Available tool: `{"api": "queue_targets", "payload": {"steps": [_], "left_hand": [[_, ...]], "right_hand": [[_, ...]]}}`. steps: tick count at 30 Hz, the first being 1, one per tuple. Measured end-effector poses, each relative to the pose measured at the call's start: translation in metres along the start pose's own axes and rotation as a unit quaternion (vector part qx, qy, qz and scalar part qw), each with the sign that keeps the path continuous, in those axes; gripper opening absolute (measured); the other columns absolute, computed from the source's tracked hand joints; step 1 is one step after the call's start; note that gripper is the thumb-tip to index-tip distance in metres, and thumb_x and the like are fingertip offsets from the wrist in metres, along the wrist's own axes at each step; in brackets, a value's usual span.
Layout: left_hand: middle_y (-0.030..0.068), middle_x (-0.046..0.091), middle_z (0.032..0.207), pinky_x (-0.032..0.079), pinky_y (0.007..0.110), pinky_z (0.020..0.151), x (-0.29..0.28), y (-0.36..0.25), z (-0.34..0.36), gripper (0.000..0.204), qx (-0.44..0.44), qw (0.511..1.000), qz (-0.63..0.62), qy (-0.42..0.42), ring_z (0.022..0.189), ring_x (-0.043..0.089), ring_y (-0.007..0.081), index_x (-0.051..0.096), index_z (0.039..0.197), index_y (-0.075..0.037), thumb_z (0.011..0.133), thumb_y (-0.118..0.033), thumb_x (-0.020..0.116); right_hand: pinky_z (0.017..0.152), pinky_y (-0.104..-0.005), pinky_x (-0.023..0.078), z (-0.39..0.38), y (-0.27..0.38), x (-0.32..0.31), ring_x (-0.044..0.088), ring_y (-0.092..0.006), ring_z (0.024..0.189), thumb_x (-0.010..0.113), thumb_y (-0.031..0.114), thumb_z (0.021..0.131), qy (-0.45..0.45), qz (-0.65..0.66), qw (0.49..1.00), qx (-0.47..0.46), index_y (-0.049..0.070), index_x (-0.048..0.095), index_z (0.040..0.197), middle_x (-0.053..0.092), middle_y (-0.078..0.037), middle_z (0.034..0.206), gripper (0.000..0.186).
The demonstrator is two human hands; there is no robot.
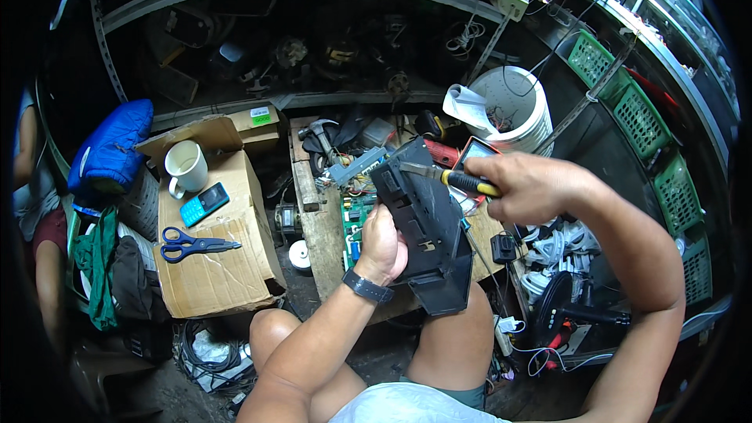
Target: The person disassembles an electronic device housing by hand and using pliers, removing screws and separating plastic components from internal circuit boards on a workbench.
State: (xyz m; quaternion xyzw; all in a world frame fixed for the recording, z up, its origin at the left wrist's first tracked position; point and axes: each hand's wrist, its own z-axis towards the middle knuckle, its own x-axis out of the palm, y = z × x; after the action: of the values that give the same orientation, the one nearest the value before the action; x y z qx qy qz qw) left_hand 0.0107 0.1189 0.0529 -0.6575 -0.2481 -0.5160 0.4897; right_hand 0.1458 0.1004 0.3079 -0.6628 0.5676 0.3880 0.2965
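Seen from the head camera, the left hand [384,247] was clamped on the near-left side of a black plastic housing [427,223], which stood tilted above the person's right knee, near the middle of the scene. The right hand [533,186] was closed around the yellow-and-black handle of a screwdriver [454,178], whose metal tip touched the far top edge of the housing. A black wristband sat on the left wrist.

Just behind the housing, a green circuit board [356,223] lay on a wooden plank [325,243], with a tangle of wires and a hammer [321,131] farther back. To the left stood a cardboard box [227,274] bearing a white mug [186,166], a blue mobile phone [204,204] and blue-handled scissors [192,243]. A blue padded bundle [110,145] lay at the far left. To the far right stood a white bucket [521,106], and green plastic baskets [642,121] hung along the right-hand shelving. A white fan blade [560,247] lay near the right elbow.
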Motion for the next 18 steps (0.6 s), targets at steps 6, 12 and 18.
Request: {"api": "queue_targets", "payload": {"steps": [6,12,18], "left_hand": [[0.0156,0.070,0.125,0.063,0.043,0.095,0.029,0.012,-0.004,0.034,0.033,0.999,-0.014,0.003,0.107,0.074,0.0263,0.052,0.140,-0.004,0.114,-0.018,0.034],[0.0148,0.073,0.123,0.059,0.044,0.100,0.014,0.000,0.001,0.038,0.009,1.000,-0.008,0.019,0.111,0.072,0.0259,0.064,0.130,0.000,0.115,-0.021,0.037],[0.0148,0.072,0.125,0.059,0.044,0.101,0.008,0.006,0.004,0.038,0.013,1.000,0.000,0.012,0.113,0.072,0.0264,0.064,0.131,-0.001,0.114,-0.020,0.037]], "right_hand": [[0.085,-0.0520,0.052,0.006,0.003,-0.027,0.072,-0.0384,0.099,0.060,0.014,0.089,-0.011,-0.096,0.995,0.013,0.008,0.055,0.130,0.072,-0.021,0.098,0.042],[0.087,-0.0519,0.053,-0.010,-0.011,-0.034,0.072,-0.0375,0.098,0.063,0.009,0.088,-0.025,-0.078,0.997,-0.014,0.010,0.060,0.125,0.073,-0.018,0.099,0.038],[0.086,-0.0494,0.055,-0.009,-0.013,-0.046,0.072,-0.0350,0.098,0.069,0.010,0.087,0.000,-0.178,0.984,0.029,0.013,0.064,0.127,0.073,-0.015,0.100,0.040]]}}
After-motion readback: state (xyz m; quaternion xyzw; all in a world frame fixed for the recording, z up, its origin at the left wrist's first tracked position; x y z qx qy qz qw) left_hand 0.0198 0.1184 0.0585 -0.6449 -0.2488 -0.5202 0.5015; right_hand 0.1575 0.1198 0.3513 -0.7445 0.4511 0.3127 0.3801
